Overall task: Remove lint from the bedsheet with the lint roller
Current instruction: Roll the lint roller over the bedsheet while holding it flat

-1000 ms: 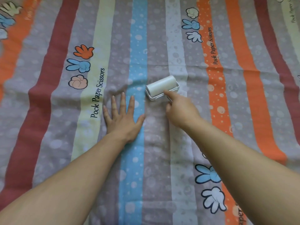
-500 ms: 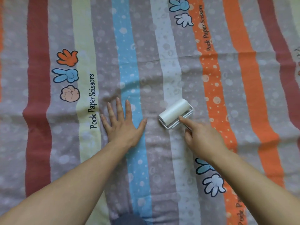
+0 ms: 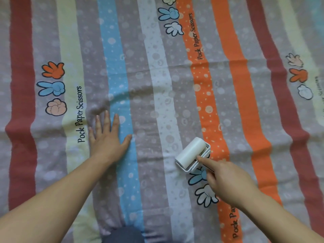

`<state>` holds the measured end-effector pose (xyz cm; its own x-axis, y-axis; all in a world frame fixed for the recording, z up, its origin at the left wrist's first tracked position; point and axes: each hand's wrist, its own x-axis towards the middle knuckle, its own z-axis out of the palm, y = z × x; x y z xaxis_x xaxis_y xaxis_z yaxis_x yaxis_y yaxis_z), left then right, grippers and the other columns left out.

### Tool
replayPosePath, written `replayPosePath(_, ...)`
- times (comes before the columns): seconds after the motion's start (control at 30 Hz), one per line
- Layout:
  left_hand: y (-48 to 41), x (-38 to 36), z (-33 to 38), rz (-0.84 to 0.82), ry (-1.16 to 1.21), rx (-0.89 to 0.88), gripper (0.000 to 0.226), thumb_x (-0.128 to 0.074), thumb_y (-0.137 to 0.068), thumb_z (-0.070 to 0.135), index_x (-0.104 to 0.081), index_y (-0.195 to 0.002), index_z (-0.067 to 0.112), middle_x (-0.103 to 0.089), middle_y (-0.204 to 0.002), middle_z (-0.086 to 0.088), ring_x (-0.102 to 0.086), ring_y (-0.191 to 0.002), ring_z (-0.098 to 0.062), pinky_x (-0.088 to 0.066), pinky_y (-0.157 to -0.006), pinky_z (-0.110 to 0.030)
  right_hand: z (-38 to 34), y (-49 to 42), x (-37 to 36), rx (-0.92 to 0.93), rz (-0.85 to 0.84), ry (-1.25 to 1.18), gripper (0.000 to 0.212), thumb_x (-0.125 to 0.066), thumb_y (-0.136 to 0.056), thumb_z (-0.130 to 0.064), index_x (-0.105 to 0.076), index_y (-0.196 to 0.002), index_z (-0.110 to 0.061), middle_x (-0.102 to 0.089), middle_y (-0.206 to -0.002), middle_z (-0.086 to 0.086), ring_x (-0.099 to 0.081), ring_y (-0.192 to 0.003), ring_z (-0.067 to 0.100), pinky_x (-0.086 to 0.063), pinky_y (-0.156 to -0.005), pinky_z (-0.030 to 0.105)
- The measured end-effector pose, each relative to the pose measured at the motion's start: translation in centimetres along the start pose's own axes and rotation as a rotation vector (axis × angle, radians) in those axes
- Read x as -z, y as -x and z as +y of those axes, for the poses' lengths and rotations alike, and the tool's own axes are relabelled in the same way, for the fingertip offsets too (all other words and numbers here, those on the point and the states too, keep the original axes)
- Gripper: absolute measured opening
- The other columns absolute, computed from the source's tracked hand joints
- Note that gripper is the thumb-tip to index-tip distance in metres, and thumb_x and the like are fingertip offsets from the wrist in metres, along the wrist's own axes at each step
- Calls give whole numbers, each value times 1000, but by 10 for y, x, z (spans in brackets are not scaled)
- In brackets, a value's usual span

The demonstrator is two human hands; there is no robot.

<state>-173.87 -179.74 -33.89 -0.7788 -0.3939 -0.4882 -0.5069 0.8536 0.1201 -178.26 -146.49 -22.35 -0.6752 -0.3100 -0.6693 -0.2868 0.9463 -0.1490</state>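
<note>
Sitting on the bedsheet point(image 3: 157, 88): white lint roller point(image 3: 191, 153), roll angled diagonally, on the pale stripe beside the dotted orange one. Right hand point(image 3: 226, 181) grips it from behind, fingers curled under, index finger stretched forward onto the white frame point(image 3: 208, 148). Left hand point(image 3: 107, 141) lies flat on the sheet, fingers straight and spread, holding nothing, well left of the roller across the blue stripe.

Around: fabric wrinkle point(image 3: 100, 109) just beyond the left fingertips; fold crease point(image 3: 175, 66) running across further up. Printed cartoon hands point(image 3: 205, 195) sit right under the right hand, partly covered by it and the frame. "Pock Paper Scissors" lettering point(image 3: 80, 114) just left of the left hand.

Hidden: roller handle almost fully under the right hand. Dark blue shape point(image 3: 122, 235) cut off by the bottom edge, can't tell what. Lettering at the right edge unreadable. Lint not resolvable.
</note>
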Motion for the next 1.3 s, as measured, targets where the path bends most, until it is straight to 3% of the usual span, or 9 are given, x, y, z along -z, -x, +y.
replayPosePath(0.23,13,8,-6,-48,-42,37,86,-41,-100,57,9,-162,24,23,-167,-6,18,-155,-26,3,-126,-46,18,19,32,-17,-161,96,49,-40,-92,-32,-43,-136,-51,-59,-129,-12,-59,-110,12,-51,-79,30)
replayPosePath(0.33,24,8,-10,-54,-24,76,89,-45,-98,56,8,-162,25,20,-168,-8,15,-155,-27,0,-126,-46,20,29,67,-44,-204,-11,42,-45,-92,-31,-51,-128,-52,-66,-110,-18,-61,-72,-9,-44,-58,11)
replayPosePath(0.43,30,10,-18,-69,-32,100,97,-50,-93,64,7,-162,27,20,-168,-7,17,-155,-28,0,-126,-49,-7,27,88,-1,-104,-39,45,-45,-93,-29,-49,-130,-54,-60,-93,-18,-49,-48,-6,-35,-43,12)
replayPosePath(0.53,20,17,-28,-90,-15,110,113,-56,-82,77,11,-161,32,25,-166,-5,22,-153,-31,4,-125,-52,-59,-11,76,148,64,-127,48,-42,-97,-27,-42,-140,-49,-64,-116,-8,-44,-57,0,-35,-51,20)
replayPosePath(0.63,6,15,-43,-108,21,77,129,-61,-69,87,21,-157,39,32,-164,-1,30,-150,-32,10,-121,-58,-124,-76,47,244,211,-145,49,-40,-97,-27,-38,-144,-43,-60,-130,2,-60,-94,22,-49,-74,34)
replayPosePath(0.73,-5,-2,-61,-73,8,28,134,-54,-61,96,31,-150,44,39,-160,2,40,-145,-29,19,-116,-61,-176,-136,21,240,294,-184,53,-41,-94,-25,-37,-145,-40,-59,-132,5,-55,-115,30,-49,-87,38)
replayPosePath(0.97,-16,-16,-71,-117,28,-30,134,-47,-60,100,39,-146,43,47,-155,3,47,-140,-29,26,-112,-60,-168,-133,-15,135,295,-151,53,-44,-92,-26,-40,-142,-42,-58,-131,5,-55,-114,32,-48,-86,39)
replayPosePath(1.23,-2,-5,-65,-78,51,-32,101,-33,-87,84,28,-153,40,39,-160,2,40,-145,-28,23,-115,-60,-105,-35,-33,61,182,-11,50,-36,-96,-27,-36,-142,-47,-66,-113,1,-59,-87,26,-44,-63,33)
replayPosePath(1.3,5,-6,-60,-56,44,-11,96,-31,-90,81,25,-155,37,36,-162,0,37,-147,-28,21,-117,-59,-96,-22,-36,47,176,11,51,-36,-95,-27,-35,-142,-48,-66,-111,-1,-60,-92,24,-49,-66,34)
